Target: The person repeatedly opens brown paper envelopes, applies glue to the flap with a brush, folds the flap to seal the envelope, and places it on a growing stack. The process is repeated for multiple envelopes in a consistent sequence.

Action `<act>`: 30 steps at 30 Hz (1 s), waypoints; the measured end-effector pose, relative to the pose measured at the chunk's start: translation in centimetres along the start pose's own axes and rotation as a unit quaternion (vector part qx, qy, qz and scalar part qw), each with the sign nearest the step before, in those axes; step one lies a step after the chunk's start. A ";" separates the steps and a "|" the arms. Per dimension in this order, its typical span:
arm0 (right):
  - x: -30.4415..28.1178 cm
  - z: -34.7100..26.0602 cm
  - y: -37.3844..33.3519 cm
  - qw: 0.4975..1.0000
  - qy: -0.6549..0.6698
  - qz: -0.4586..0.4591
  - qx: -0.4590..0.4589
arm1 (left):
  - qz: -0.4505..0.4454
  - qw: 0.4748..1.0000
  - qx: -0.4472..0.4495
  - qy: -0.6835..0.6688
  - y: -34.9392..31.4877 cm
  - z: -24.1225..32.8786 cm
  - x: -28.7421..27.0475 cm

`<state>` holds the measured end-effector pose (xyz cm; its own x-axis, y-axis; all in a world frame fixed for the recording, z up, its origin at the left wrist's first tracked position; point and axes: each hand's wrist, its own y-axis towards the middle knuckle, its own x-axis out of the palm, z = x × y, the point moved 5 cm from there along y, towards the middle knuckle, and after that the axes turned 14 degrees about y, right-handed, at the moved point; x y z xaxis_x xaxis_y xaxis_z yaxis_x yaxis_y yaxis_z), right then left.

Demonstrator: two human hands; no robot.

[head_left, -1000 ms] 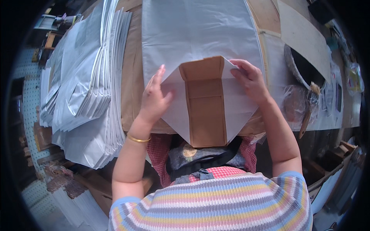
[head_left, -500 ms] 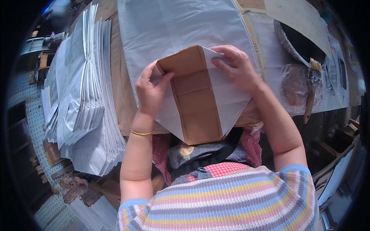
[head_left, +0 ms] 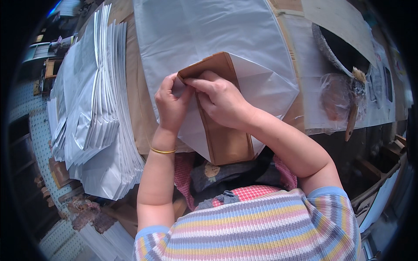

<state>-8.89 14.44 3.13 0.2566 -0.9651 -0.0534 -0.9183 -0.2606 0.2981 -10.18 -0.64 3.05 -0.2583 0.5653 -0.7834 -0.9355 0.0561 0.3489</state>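
A paper bag bottom lies spread in front of me, with a brown inner strip [head_left: 226, 145] running between folded white flaps [head_left: 267, 89]. At the strip's upper left corner my left hand [head_left: 170, 104] pinches the folded edge between thumb and fingers. Reaching across the brown strip, my right hand [head_left: 224, 98] has its fingertips at that same corner, against the left thumb. The right fingers are bent together and partly hide the fold. Under the bag, large white sheets [head_left: 204, 26] cover the table.
A thick stack of folded white bags [head_left: 93, 108] stands at the left. On the right are a dark round tub [head_left: 335, 45] partly covered by a board [head_left: 337, 19], and a brush [head_left: 353, 104] on crumpled clear plastic [head_left: 333, 98]. Brown paper [head_left: 139, 113] borders the white sheets.
My right hand has left the bag's upper right flap and crossed left to the upper left corner. The right flap now lies free. My left hand stays at its corner.
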 end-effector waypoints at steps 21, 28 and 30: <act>-1.6 0.2 1.2 0.983 0.029 -0.072 0.167 | -0.106 0.975 -0.083 -0.174 1.0 -1.7 -1.2; -1.1 0.3 1.7 0.980 -0.023 -0.099 0.171 | -0.014 0.999 0.003 0.051 1.2 0.7 -0.4; -1.3 -0.1 1.6 0.978 -0.023 -0.104 0.178 | -0.031 0.999 -0.017 0.012 1.1 0.6 -0.1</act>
<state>-10.62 15.25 3.72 0.4428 -0.8881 -0.1230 -0.8965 -0.4366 -0.0751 -11.07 -0.17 3.82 -0.2057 0.5420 -0.8148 -0.9571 0.0622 0.2830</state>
